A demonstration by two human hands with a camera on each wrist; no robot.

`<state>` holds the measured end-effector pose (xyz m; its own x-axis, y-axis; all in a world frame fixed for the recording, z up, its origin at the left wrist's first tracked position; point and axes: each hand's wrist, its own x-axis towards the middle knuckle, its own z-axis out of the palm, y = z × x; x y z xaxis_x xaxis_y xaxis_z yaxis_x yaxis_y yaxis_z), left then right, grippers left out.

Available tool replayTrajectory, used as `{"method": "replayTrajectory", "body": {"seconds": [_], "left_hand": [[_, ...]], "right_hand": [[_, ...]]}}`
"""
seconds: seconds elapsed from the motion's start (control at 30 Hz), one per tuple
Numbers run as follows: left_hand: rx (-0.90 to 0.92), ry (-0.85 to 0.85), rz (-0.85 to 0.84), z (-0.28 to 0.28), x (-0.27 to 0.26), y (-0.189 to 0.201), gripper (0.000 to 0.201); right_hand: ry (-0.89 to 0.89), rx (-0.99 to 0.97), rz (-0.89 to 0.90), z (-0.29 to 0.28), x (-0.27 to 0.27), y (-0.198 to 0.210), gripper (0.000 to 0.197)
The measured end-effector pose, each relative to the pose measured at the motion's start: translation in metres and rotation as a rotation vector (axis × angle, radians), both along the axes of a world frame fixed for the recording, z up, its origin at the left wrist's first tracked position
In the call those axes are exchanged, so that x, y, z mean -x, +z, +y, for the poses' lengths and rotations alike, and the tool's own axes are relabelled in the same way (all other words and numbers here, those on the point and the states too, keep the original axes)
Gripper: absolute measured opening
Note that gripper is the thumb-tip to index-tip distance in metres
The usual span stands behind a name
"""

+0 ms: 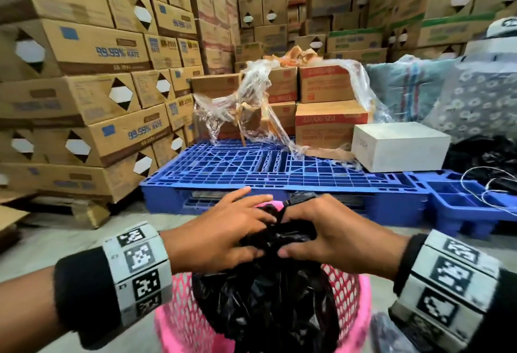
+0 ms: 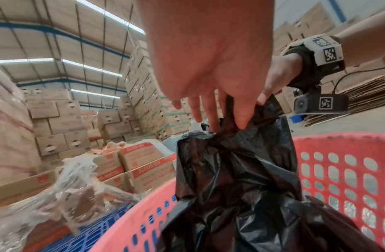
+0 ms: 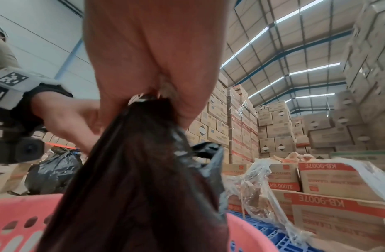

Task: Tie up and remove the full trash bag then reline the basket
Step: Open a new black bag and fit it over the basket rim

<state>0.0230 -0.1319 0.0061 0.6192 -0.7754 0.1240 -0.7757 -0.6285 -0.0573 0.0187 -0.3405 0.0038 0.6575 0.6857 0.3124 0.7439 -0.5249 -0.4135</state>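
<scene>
A full black trash bag (image 1: pixel 265 305) sits in a pink mesh basket (image 1: pixel 179 310) at the bottom centre of the head view. Its top is gathered into a twisted neck above the rim. My left hand (image 1: pixel 260 235) pinches that neck from the left between thumb and fingers, with the outer fingers stretched over it. My right hand (image 1: pixel 296 240) grips the neck from the right. The left wrist view shows my left hand (image 2: pixel 228 122) on the bag (image 2: pixel 241 179) inside the basket (image 2: pixel 338 170). In the right wrist view my right hand (image 3: pixel 165 109) clamps the bunched plastic (image 3: pixel 133 187).
A blue plastic pallet (image 1: pixel 251 168) lies just beyond the basket, carrying cartons, loose clear wrap (image 1: pixel 251 106) and a white box (image 1: pixel 397 145). Tall carton stacks (image 1: pixel 84 73) wall the left and back. Another filled black bag (image 3: pixel 53 170) rests on the floor. Wires (image 1: pixel 489 187) trail at right.
</scene>
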Motion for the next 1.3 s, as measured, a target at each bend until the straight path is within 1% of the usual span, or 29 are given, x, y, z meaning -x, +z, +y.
{"method": "replayTrajectory", "body": {"seconds": [0.1,0.13,0.2,0.23,0.27,0.33,0.4,0.43,0.47,0.5,0.57,0.6,0.7,0.73,0.8,0.83,0.87,0.93,0.97,1.0,1.03,1.1,1.13,1.2,1.3], "left_hand": [[-0.003,-0.059,0.058,0.02,0.003,-0.001,0.022],[-0.042,-0.057,0.038,0.026,0.004,0.0,0.021],[-0.153,-0.033,-0.077,0.04,0.006,0.001,0.024],[-0.205,-0.019,-0.128,0.047,0.009,0.0,0.026],[-0.243,-0.003,-0.16,0.053,0.01,-0.001,0.029],[-0.24,0.038,-0.173,0.063,0.015,-0.004,0.033],[-0.232,0.035,-0.207,0.073,0.02,-0.005,0.027],[-0.237,0.023,-0.224,0.077,0.021,-0.006,0.023],[-0.229,0.02,-0.21,0.082,0.022,-0.006,0.02],[-0.216,0.03,-0.174,0.085,0.022,-0.005,0.02],[-0.188,0.04,-0.075,0.093,0.023,-0.006,0.022],[-0.167,0.042,-0.041,0.095,0.025,-0.004,0.023],[-0.078,0.004,0.029,0.1,0.035,-0.001,0.026],[-0.052,-0.006,0.065,0.101,0.041,-0.004,0.027],[-0.021,-0.005,0.119,0.102,0.051,-0.008,0.027],[-0.002,0.012,0.128,0.103,0.056,-0.011,0.029],[0.026,0.04,0.141,0.103,0.061,-0.014,0.031],[0.09,0.1,0.183,0.102,0.071,-0.021,0.033],[0.107,0.123,0.205,0.101,0.076,-0.025,0.032],[0.111,0.143,0.222,0.1,0.08,-0.029,0.031],[0.103,0.169,0.237,0.098,0.083,-0.031,0.03],[0.068,0.241,0.286,0.095,0.089,-0.033,0.03],[0.039,0.282,0.303,0.094,0.092,-0.034,0.032],[-0.037,0.353,0.272,0.091,0.098,-0.033,0.042],[-0.172,0.441,0.164,0.086,0.107,-0.035,0.06]], "right_hand": [[0.006,0.107,0.059,-0.01,-0.005,-0.003,0.016],[0.002,0.164,0.065,-0.014,-0.006,-0.007,0.017],[0.007,0.231,0.11,-0.02,-0.007,-0.012,0.025],[0.031,0.216,0.137,-0.02,-0.006,-0.013,0.026],[0.059,0.156,0.171,-0.018,-0.004,-0.012,0.027],[0.101,0.017,0.265,-0.01,0.002,-0.012,0.025],[0.146,-0.049,0.331,-0.001,0.008,-0.011,0.018],[0.16,-0.039,0.307,0.001,0.01,-0.011,0.012],[0.161,0.0,0.255,0.002,0.011,-0.01,0.008],[0.146,0.063,0.192,0.001,0.012,-0.008,0.009],[0.076,0.18,0.116,-0.003,0.014,-0.003,0.017],[0.051,0.207,0.12,-0.006,0.015,0.0,0.023],[-0.045,0.215,0.217,-0.011,0.022,0.009,0.048],[-0.081,0.223,0.222,-0.012,0.024,0.009,0.052],[-0.145,0.302,0.166,-0.014,0.029,0.008,0.054],[-0.164,0.37,0.133,-0.015,0.032,0.006,0.051],[-0.176,0.434,0.105,-0.016,0.035,0.002,0.043],[-0.223,0.473,0.085,-0.019,0.043,-0.007,0.013],[-0.251,0.466,0.079,-0.02,0.048,-0.01,0.007],[-0.294,0.436,0.076,-0.02,0.053,-0.014,0.016],[-0.333,0.404,0.075,-0.02,0.056,-0.016,0.019],[-0.383,0.39,0.067,-0.022,0.062,-0.019,0.019],[-0.4,0.403,0.083,-0.023,0.067,-0.019,0.024],[-0.412,0.44,0.114,-0.025,0.075,-0.02,0.043],[-0.443,0.513,0.085,-0.03,0.084,-0.028,0.082]]}}
